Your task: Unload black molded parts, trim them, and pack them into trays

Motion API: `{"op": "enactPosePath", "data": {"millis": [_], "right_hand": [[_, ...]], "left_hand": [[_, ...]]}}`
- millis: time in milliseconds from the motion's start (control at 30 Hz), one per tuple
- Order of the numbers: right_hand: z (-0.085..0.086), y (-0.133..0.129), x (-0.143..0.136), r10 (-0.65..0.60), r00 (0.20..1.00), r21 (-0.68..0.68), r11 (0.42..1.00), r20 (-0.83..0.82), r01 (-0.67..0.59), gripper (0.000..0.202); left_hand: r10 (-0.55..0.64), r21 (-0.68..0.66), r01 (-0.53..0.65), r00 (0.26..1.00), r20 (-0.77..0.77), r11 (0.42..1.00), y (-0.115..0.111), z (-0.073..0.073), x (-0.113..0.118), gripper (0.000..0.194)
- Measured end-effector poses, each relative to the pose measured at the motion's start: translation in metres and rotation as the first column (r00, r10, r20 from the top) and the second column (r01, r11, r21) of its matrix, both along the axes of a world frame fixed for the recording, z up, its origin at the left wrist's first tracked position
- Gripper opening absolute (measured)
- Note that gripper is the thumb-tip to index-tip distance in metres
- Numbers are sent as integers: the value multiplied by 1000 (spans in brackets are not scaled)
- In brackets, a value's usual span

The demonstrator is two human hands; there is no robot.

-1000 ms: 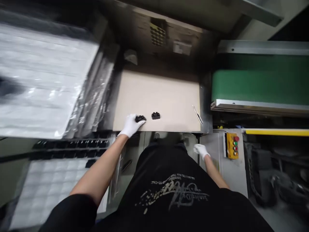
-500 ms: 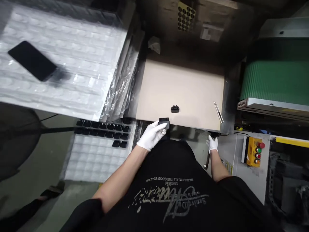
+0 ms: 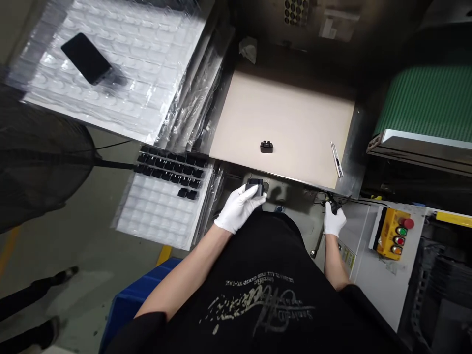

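My left hand (image 3: 238,209), in a white glove, pinches a small black plastic housing (image 3: 254,187) with a ridged top, just in front of the table's near edge. A similar black part (image 3: 266,146) with round knobs on top stands on the beige board (image 3: 291,118). At the right, my right hand (image 3: 334,220), also gloved, is closed around a black handheld tool (image 3: 334,203) under the table edge. Its kind is hard to make out, and the fingers partly cover it. A metal utility knife (image 3: 337,160) lies on the board's right side.
Clear plastic trays (image 3: 129,64) are stacked at upper left, with a phone (image 3: 86,58) on top. A lower white tray (image 3: 158,211) holds rows of black parts. A fan (image 3: 40,157) stands left, a green ribbed belt (image 3: 431,108) right, above a yellow button box (image 3: 393,233).
The view has shifted and tilted. My left hand has moved slightly away from the board's edge with the housing. At the right, more of the black tool shows in my right hand.
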State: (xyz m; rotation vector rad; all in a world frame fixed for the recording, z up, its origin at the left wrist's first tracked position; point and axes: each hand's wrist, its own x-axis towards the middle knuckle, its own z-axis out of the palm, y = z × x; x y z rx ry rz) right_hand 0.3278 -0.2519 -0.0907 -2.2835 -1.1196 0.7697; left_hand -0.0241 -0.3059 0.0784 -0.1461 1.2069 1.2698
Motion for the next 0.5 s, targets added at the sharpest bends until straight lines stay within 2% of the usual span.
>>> {"op": "enactPosePath", "data": {"millis": [67,133,200,233,300,367,433,500], "right_hand": [[48,-17,13,195,976,113,972,101,-206,40],[99,-30,15,371,921,264,883,117,-389,40],[138,-33,5,500,865,370,811,-37,-453,38],[150,-32,-3,560,815,376,794,-149,-478,37],[154,-24,-22,620,704,294,784,-346,-547,36],[139,-17,-38,632,661,99,749,-404,-655,39],[115,-16,-49,695,643,-138,637,-321,-758,40],[98,-22,-54,800,560,-332,479,-215,-813,37]], "left_hand": [[-20,18,20,999,-27,1000,-5,-6,12,25],[-37,31,40,996,-76,999,-10,-16,24,30],[-55,40,61,988,-141,997,-15,-29,35,34],[-81,39,91,974,-210,995,-18,-37,40,35],[-168,0,183,903,-396,983,-20,-54,46,31],[-248,-78,248,789,-563,966,-22,-71,48,27],[-288,-159,245,702,-652,956,-23,-88,44,23],[-306,-218,215,648,-697,952,-28,-102,35,21]]}}
